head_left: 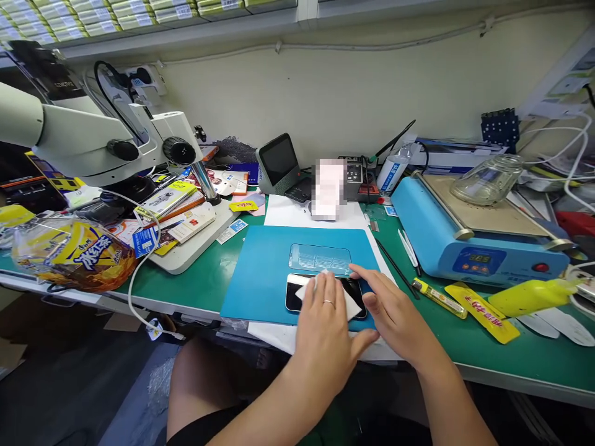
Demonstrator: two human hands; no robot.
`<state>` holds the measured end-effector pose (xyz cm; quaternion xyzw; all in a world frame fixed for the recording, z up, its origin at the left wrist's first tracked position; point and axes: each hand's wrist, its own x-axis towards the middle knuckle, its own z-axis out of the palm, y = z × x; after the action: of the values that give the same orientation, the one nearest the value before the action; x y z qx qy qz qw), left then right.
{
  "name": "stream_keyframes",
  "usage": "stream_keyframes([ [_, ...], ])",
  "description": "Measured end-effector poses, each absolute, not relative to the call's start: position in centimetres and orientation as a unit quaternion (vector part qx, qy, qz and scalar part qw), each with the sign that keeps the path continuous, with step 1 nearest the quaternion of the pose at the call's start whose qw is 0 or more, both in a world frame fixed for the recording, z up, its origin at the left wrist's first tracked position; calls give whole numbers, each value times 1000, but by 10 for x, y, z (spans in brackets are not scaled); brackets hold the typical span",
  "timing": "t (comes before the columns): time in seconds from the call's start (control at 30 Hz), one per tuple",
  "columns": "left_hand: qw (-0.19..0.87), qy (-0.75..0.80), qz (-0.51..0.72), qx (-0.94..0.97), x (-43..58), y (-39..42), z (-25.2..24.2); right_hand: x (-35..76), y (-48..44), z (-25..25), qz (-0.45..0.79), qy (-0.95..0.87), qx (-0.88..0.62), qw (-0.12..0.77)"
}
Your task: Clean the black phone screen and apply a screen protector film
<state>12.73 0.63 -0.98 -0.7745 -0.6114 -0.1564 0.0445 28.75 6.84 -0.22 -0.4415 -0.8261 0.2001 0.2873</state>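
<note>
A smartphone (294, 300) with a dark screen and white surround lies flat on a blue mat (260, 266). My left hand (323, 325) presses a white wipe (352, 306) onto its screen, fingers together and thumb out to the side. The hand and wipe cover the middle of the phone. My right hand (395, 313) is at the phone's right end, index finger stretched out and thumb apart. Its index fingertip reaches the lower right corner of a clear glass panel (320, 257), which lies just behind the phone; whether it touches the panel I cannot tell.
At left stand a microscope (153, 139) and a large bottle of amber drink (79, 251). A blue heating plate (465, 241) bearing a glass jar (488, 179) is at right. Before it lie tweezers (409, 251), a yellow cutter (439, 298) and a yellow bottle (530, 297).
</note>
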Motion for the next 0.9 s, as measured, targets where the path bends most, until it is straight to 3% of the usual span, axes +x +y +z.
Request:
stream_keyframes([
  [0.3, 7, -551, -181, -815, 108, -26, -14, 291, 66, -4, 194, -831, -435, 287],
  [0.5, 31, -628, -155, -762, 65, -8, -14, 289, 65, -1, 195, -828, -451, 272],
  [0.9, 2, -563, -192, -804, 143, 2, -13, 292, 67, -4, 196, -830, -430, 297],
])
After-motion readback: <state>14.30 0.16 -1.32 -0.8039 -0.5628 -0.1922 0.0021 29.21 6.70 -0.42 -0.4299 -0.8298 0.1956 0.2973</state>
